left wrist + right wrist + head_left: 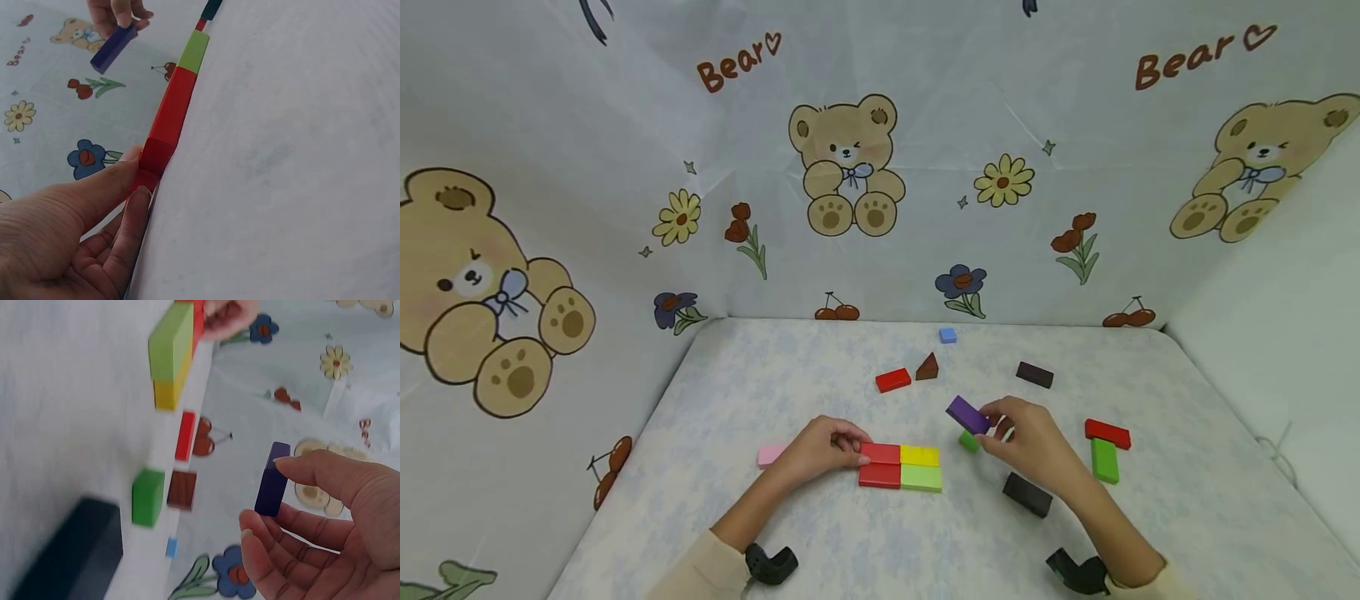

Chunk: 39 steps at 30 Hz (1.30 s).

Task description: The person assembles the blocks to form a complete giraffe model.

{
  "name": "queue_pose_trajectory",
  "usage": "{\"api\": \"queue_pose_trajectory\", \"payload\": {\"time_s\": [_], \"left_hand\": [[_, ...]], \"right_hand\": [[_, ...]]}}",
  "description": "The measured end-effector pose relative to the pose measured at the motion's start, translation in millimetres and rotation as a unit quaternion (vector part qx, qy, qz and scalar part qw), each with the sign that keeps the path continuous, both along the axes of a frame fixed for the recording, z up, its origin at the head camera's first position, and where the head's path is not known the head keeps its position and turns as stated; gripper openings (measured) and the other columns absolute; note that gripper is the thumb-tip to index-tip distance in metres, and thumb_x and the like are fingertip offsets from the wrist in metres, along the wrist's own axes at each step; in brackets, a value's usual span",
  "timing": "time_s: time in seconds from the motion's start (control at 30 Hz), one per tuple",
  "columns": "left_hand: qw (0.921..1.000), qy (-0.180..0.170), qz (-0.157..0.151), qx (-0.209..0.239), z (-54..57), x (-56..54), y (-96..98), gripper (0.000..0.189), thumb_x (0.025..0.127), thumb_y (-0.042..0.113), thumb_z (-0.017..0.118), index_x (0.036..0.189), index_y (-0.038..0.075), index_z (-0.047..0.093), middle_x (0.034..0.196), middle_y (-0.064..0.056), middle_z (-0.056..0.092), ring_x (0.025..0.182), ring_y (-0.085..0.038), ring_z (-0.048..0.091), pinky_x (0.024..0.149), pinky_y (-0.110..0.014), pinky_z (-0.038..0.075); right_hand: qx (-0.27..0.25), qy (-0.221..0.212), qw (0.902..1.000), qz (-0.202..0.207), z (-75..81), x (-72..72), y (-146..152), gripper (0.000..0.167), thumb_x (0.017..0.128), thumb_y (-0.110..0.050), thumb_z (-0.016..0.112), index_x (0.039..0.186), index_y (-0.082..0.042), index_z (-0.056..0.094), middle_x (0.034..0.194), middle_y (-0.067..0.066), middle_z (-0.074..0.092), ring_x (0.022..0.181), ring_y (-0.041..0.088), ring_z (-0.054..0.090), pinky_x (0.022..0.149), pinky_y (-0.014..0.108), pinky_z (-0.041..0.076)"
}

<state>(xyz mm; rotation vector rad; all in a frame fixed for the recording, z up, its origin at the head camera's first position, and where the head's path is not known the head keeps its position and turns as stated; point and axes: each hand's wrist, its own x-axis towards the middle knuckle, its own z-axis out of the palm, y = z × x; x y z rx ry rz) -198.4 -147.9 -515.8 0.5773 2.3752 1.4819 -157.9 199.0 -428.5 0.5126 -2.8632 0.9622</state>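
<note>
Four-sided and flat, a group of blocks lies in two rows: a far red block (882, 453), a yellow block (920, 456), a near red block (878, 477) and a light green block (921, 478). At the group's left end my left hand (820, 448) pinches the far red block between thumb and fingers; the left wrist view shows this grip at the red block (145, 180). Raised above the table, a purple block (967, 414) is pinched by my right hand (1028, 437). Partly hidden below it is a green block (969, 442).
A pink block (771, 454) lies beside the left hand. Behind are a red block (892, 381), a brown triangular block (927, 367), a blue block (947, 335) and a black block (1034, 375). Rightward lie another black block (1027, 495), a red one (1108, 433) and a green one (1104, 461).
</note>
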Motion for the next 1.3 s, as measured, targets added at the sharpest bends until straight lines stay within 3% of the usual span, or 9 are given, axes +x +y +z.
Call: {"api": "queue_pose_trajectory", "payload": {"time_s": [0.13,0.27,0.63,0.8,1.07,1.3], "left_hand": [[1.0000,0.001,-0.008,0.005,2.7,-1.8,-0.6,0.021,0.083,0.017,0.086,0.103,0.017,0.080,0.081,0.002,0.067,0.071,-0.013,0.058,0.064,-0.023,0.050],[0.9999,-0.001,-0.009,0.004,3.7,-1.7,-1.2,0.021,0.083,0.018,0.086,0.103,0.017,0.080,0.082,0.003,0.067,0.071,-0.012,0.059,0.065,-0.024,0.051],[1.0000,0.002,0.000,0.001,2.1,-2.0,-1.6,0.022,0.083,0.021,0.086,0.104,0.015,0.080,0.080,0.000,0.066,0.071,-0.013,0.059,0.063,-0.024,0.051],[1.0000,0.003,-0.002,0.007,2.1,-1.5,-0.8,0.022,0.083,0.019,0.086,0.103,0.013,0.080,0.081,-0.002,0.067,0.073,-0.015,0.059,0.063,-0.024,0.050],[1.0000,0.000,-0.001,0.003,-0.2,-2.8,-1.3,0.021,0.083,0.019,0.086,0.103,0.015,0.080,0.080,0.001,0.067,0.072,-0.012,0.059,0.064,-0.024,0.050],[1.0000,-0.001,0.001,-0.002,1.8,-2.1,-0.4,0.021,0.083,0.021,0.087,0.102,0.018,0.080,0.080,0.002,0.067,0.071,-0.013,0.059,0.064,-0.025,0.051]], "right_hand": [[-0.001,-0.001,0.9996,0.030,-0.5,13.9,-20.1,0.029,0.083,-0.011,0.084,0.109,-0.005,0.073,0.093,-0.001,0.068,0.076,0.012,0.062,0.066,0.023,0.054],[0.016,-0.029,0.9974,0.063,-0.5,28.1,-37.6,0.028,0.082,-0.012,0.085,0.106,-0.007,0.074,0.091,-0.006,0.067,0.076,0.010,0.061,0.064,0.022,0.052],[0.054,-0.092,0.9829,0.150,-9.5,63.4,-61.8,0.027,0.081,-0.018,0.085,0.104,-0.009,0.074,0.088,-0.012,0.061,0.071,0.003,0.054,0.059,0.020,0.047],[0.056,-0.114,0.9787,0.162,-19.6,68.2,-67.5,0.025,0.081,-0.018,0.084,0.102,-0.008,0.075,0.085,-0.012,0.059,0.069,0.003,0.052,0.059,0.020,0.046],[0.092,-0.142,0.9751,0.144,-32.9,65.9,-77.1,0.027,0.078,-0.015,0.087,0.101,-0.006,0.075,0.082,-0.011,0.058,0.068,0.003,0.048,0.062,0.022,0.046],[0.080,-0.174,0.9699,0.151,-31.9,62.9,-84.9,0.047,0.077,-0.015,0.090,0.118,-0.005,0.070,0.083,-0.011,0.062,0.069,0.004,0.051,0.065,0.021,0.050]]}}
